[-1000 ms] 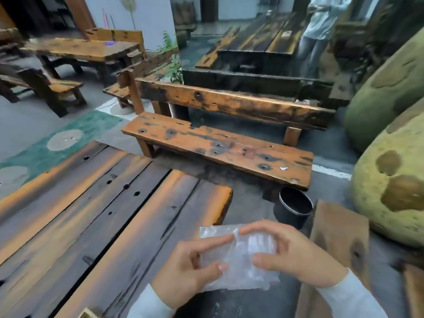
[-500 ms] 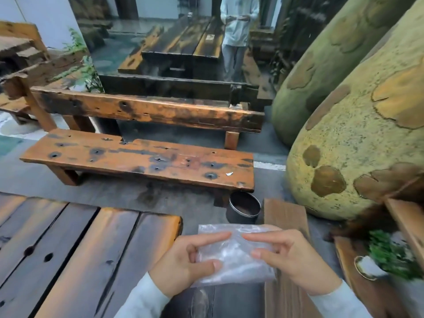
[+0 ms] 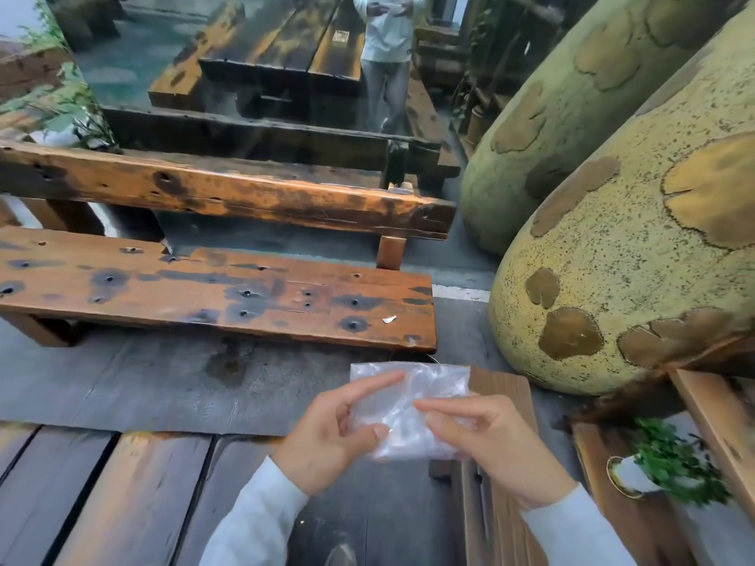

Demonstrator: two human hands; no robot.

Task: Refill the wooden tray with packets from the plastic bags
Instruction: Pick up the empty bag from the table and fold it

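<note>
A clear, crumpled plastic bag (image 3: 433,386) is held in the air near the dark plank worktop (image 3: 122,496), in front of a wooden bench (image 3: 216,296), the left hand (image 3: 331,435) pinching its left side and the right hand (image 3: 490,447) pinching its right.

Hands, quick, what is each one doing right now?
Left hand: pinches the clear plastic bag.
Right hand: pinches the same bag's other side.
</note>
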